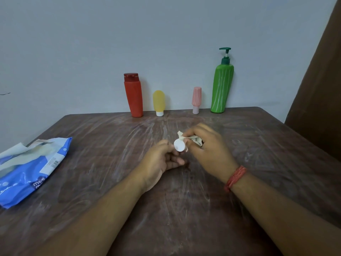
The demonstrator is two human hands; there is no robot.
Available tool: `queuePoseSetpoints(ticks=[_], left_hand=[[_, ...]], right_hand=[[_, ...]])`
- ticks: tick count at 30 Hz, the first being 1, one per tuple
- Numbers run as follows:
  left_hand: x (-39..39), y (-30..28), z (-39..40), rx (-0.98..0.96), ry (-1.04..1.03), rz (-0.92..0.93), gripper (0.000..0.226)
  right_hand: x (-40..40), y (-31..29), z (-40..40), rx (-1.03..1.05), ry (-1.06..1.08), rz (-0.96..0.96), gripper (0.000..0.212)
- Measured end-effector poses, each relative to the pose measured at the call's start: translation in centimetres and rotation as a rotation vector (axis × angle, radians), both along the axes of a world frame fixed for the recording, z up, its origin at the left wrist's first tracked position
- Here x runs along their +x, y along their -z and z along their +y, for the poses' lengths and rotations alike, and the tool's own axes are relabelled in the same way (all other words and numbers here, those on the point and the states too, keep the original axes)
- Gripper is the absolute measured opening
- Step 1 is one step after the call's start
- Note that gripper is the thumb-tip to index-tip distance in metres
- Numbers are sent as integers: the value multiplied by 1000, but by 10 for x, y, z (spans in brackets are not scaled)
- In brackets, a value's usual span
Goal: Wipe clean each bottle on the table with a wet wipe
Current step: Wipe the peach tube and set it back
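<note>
Pinched between my left hand (160, 159) fingers is a small white-capped bottle (179, 145), mid-table; my right hand (206, 145) grips a crumpled wet wipe (192, 138) against it. I see a scuffed brown table (103, 137) and grey wall. Far edge: green pump bottle (222, 87), red bottle (133, 96), yellow tube (158, 102), pink tube (196, 99). Left, a blue wipes pack (27, 169).

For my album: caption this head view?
Left hand holds a small white-capped bottle; right hand rubs it with a wet wipe.
</note>
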State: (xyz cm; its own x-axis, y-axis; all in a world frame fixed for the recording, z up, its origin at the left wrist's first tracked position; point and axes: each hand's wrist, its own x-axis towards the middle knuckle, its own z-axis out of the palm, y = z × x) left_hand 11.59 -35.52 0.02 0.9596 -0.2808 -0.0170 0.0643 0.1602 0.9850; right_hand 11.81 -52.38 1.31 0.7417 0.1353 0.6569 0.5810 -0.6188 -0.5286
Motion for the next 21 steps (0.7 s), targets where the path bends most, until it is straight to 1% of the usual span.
queuePoseSetpoints(ticks=[2,3,5,9,10,11,13,14,18,19,21], left_hand=[[2,-2,3,-56,-10,33,50],[3,-2,4,-58,-21,32,54],[2,-4,4,-96,-33,42,44],[1,-5,6,-222,-57,83,10],[1,-5,7,-241,-59,85,10],[2,-4,7,-248,-55,84,16],[2,-2,6,-219,-39,62,29],[2,-1,5,-191,-32,49,32],[1,0,2,-83,-14,12,25],[0,0,1,-77,-14,5,21],[-1,-1,1,-104,-32,0,18]], right_hand=[[-3,-1,4,11,-53,30,5],[-6,-1,6,23,-84,40,5],[-10,-3,10,46,-135,53,5],[-13,-2,13,115,-128,75,7],[-11,-1,13,129,-109,76,7],[-10,1,13,141,-85,71,7],[-5,2,11,141,-24,46,6],[-3,2,9,134,7,28,5],[2,-4,-1,167,157,-55,2],[2,-4,-2,143,155,-65,2],[-2,-1,2,18,57,-71,5]])
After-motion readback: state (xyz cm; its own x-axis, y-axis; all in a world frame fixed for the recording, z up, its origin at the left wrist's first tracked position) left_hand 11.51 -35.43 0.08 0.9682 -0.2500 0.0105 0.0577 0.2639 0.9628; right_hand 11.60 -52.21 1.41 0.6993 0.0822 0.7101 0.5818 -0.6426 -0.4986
